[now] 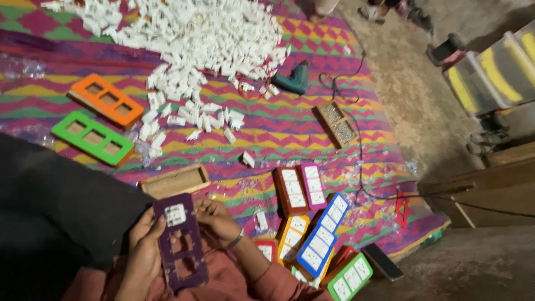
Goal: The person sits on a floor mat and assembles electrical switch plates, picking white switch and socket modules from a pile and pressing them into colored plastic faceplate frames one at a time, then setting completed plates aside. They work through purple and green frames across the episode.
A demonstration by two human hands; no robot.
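Crumpled clear plastic wrapping (22,67) at the far left edge of the bright zigzag mat (290,131), with a second glinting patch of the same film (25,132) nearer, just beside the green three-window frame (93,138). At the mat's near right corner, a flat dark slab like a phone (383,262), face black and unlit, tilted along the mat's border. Well apart on the bare floor at the upper right, blurred translucent boxy containers (490,75) with broad yellow bands showing through.

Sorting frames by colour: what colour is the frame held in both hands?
Dark purple frame, with one white switch fitted in its top opening; seen in the head view.
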